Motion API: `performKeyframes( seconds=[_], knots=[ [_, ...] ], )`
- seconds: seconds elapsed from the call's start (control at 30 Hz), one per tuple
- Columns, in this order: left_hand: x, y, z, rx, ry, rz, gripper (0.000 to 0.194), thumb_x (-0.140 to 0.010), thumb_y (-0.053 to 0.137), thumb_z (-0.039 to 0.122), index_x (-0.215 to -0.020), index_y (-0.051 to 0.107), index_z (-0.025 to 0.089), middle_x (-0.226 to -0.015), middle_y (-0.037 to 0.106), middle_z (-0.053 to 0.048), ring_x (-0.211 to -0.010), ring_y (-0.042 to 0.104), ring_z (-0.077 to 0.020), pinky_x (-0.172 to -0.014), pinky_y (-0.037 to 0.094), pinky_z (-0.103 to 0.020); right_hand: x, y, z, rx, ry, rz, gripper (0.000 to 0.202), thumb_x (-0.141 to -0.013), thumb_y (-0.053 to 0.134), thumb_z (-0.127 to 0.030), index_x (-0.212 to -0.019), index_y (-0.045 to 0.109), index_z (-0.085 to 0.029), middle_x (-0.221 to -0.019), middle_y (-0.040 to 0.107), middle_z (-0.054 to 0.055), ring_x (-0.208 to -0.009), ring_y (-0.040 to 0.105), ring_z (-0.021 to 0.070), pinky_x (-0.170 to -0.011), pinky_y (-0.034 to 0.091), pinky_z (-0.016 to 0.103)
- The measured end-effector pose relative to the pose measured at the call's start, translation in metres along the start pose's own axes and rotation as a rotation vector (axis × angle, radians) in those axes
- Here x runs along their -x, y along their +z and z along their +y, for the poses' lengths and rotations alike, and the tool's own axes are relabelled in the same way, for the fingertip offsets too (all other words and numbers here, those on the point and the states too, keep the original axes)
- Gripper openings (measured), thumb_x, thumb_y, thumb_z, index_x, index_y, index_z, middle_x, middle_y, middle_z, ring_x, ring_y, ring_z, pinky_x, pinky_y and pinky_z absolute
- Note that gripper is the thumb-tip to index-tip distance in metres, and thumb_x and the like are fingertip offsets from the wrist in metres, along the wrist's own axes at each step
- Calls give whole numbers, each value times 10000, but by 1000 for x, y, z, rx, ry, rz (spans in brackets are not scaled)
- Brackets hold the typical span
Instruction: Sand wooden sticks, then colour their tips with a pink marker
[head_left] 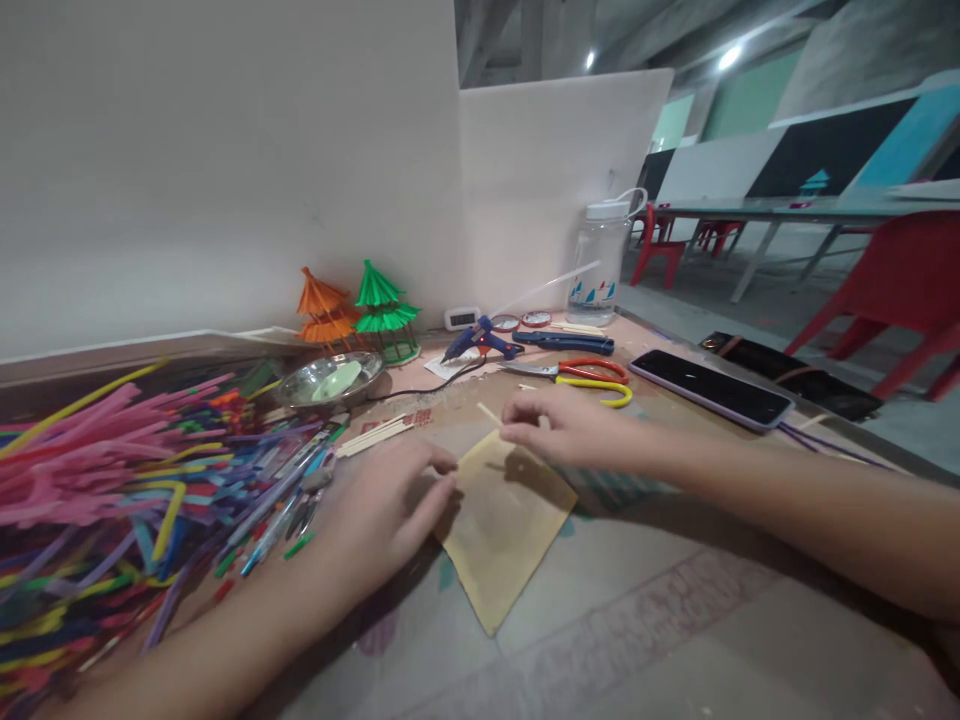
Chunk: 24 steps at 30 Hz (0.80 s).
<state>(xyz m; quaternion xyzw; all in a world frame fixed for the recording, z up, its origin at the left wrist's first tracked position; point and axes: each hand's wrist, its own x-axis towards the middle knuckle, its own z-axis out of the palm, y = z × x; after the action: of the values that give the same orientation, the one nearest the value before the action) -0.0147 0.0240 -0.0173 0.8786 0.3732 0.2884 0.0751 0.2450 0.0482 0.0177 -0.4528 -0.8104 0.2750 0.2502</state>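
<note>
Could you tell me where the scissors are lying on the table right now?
The scissors lie just beyond the right hand, between the blue glue gun and the dark phone.

left hand (390, 497) pressing tan paper (504, 520), right hand (559, 428) pinching thin stick (490, 414)

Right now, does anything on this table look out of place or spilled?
Yes. The coloured straws lie in a loose heap on the left, spreading toward the left hand. The tan sheet lies askew.
</note>
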Motion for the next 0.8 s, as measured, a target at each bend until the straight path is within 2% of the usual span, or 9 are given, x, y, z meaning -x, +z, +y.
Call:
performKeyframes(
  seconds=[0.1, 0.17, 0.23, 0.33, 0.47, 0.6, 0.67, 0.8],
  knots=[
    [-6, -8, -22, -135, -71, 33, 214, -978, 502, 332, -1048, 668, 217, -1036, 730, -59, -978, 665, -250, -843, 488, -401, -10, -18, 16, 244, 69, 4, 216, -937, 594, -325, -801, 647, -167, -726, 635, 28, -671, 547, 163, -615, 343, 282],
    [-8, -10, -32, -173, -91, 38, 238, -980, 489, 352, -1031, 674, 211, -1042, 735, -69, -978, 667, -257, -847, 496, -409, -12, -20, 22, 254, 74, 7, 233, -951, 574, -343, -821, 651, -165, -728, 639, 27, -663, 545, 163, -608, 343, 281],
    [-9, -9, -36, -182, -86, 26, 259, -989, 478, 369, -1010, 679, 207, -1026, 737, -73, -974, 666, -255, -848, 501, -403, -9, -16, 20, 202, -7, 38, 233, -959, 563, -349, -845, 650, -165, -755, 656, 32, -679, 556, 163, -620, 365, 280],
    [-6, -3, -32, -164, -50, -13, 275, -1006, 481, 390, -1008, 685, 206, -1010, 737, -69, -967, 659, -244, -855, 499, -394, 4, -6, 6, 75, -155, 55, 201, -959, 563, -320, -865, 662, -173, -835, 708, 50, -744, 609, 173, -664, 418, 283],
    [0, 4, -23, -115, 12, -88, 241, -1014, 515, 401, -1023, 680, 225, -1006, 720, -52, -948, 645, -223, -833, 491, -363, 20, 2, -15, -84, -232, -13, 183, -973, 555, -305, -889, 676, -196, -825, 745, 40, -773, 663, 175, -708, 472, 286],
    [2, 7, -19, -84, 40, -99, 222, -1010, 531, 385, -1073, 690, 243, -1040, 712, -54, -971, 643, -214, -848, 493, -341, 27, 4, -21, -121, -345, -28, 180, -993, 519, -236, -922, 680, -196, -858, 759, 38, -812, 687, 165, -763, 487, 284],
    [2, 7, -18, -75, 46, -97, 229, -1019, 517, 382, -1075, 688, 240, -1033, 711, -53, -966, 642, -212, -849, 488, -342, 27, 5, -21, -142, -342, -32, 194, -1001, 504, -221, -923, 679, -194, -867, 760, 38, -825, 692, 164, -779, 488, 288],
    [1, 8, -17, -63, 53, -103, 228, -1035, 492, 365, -1021, 673, 227, -983, 709, -41, -935, 632, -205, -818, 467, -342, 27, 9, -21, -307, -231, -63, 196, -1007, 503, -256, -918, 665, -190, -818, 743, 30, -791, 674, 160, -779, 498, 305]
  ],
)
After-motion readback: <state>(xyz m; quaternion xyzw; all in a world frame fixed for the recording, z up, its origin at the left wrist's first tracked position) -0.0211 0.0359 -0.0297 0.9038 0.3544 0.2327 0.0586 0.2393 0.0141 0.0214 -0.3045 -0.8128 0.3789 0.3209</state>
